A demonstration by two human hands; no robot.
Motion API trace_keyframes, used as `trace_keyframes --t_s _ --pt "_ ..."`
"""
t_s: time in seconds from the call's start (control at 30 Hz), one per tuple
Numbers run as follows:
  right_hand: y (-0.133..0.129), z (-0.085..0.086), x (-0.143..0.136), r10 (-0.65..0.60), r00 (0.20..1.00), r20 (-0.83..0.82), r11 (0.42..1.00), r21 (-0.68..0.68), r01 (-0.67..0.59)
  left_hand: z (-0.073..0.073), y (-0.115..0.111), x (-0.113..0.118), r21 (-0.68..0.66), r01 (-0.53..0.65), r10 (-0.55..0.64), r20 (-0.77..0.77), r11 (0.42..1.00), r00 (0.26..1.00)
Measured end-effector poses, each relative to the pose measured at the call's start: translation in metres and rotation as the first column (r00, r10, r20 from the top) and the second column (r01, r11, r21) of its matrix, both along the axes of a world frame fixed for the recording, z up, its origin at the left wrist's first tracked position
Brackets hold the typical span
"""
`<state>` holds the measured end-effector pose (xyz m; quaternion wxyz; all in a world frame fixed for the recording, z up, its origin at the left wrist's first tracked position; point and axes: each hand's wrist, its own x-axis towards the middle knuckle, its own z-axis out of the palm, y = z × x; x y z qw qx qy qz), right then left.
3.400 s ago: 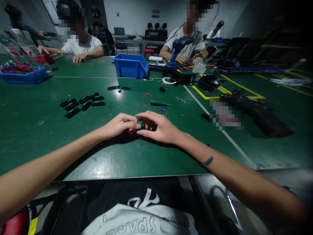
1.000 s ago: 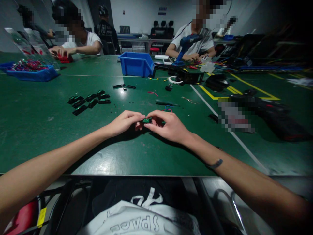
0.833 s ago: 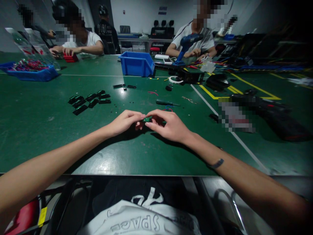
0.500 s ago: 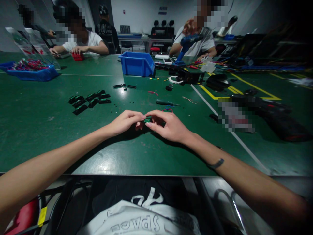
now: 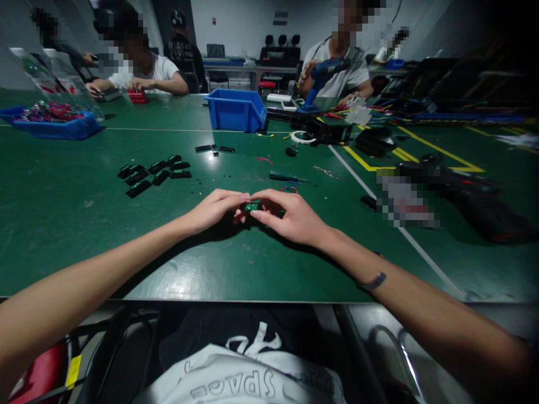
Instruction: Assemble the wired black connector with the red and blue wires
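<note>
Just above the green table, a small green circuit board sits between my hands. My left hand grips its left end with bent fingers. My right hand pinches it from the other side, thumb in front and index finger arched over the top. The fingers hide part of the board, so I cannot tell whether a black casing is around it. Left of my hands lie several black pieces with green boards. Beyond my right hand rests a dark-handled screwdriver.
A blue bin stands at the back. Bottles and a blue tray of coloured wires are far left. A black tool lies right. Across the table, one person handles a red block, another a blue power drill.
More of the green board shows between my fingers; my hands barely moved. Across the table, a person's raised hand has come down beside the power drill.
</note>
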<state>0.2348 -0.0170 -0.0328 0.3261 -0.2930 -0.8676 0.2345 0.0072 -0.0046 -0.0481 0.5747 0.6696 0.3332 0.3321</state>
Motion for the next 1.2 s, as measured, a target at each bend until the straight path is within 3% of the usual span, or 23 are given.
trace_keyframes --t_s 0.3,0.57,0.8,1.0,1.2 --pt "0.001 -0.002 0.0 0.006 1.0 -0.012 1.0 -0.006 -0.006 0.008 -0.004 -0.002 0.06 0.009 -0.003 -0.099 0.998 0.995" --pt "0.003 -0.003 0.001 -0.031 0.999 -0.038 0.999 0.033 0.033 0.007 -0.003 0.001 0.088 -0.08 0.079 0.014 0.993 0.997" --pt "0.011 -0.01 0.004 -0.088 0.994 -0.059 0.996 -0.005 0.088 0.006 0.004 -0.001 0.289 -0.268 0.26 0.066 0.919 0.963" --pt "0.011 -0.011 0.003 -0.083 0.996 -0.038 0.996 -0.024 0.082 0.002 0.006 -0.004 0.422 -0.248 0.279 -0.011 0.872 0.96" --pt "0.011 -0.012 0.003 -0.085 0.995 -0.049 0.996 -0.031 0.084 0.002 0.004 -0.003 0.418 -0.262 0.298 -0.023 0.87 0.954"
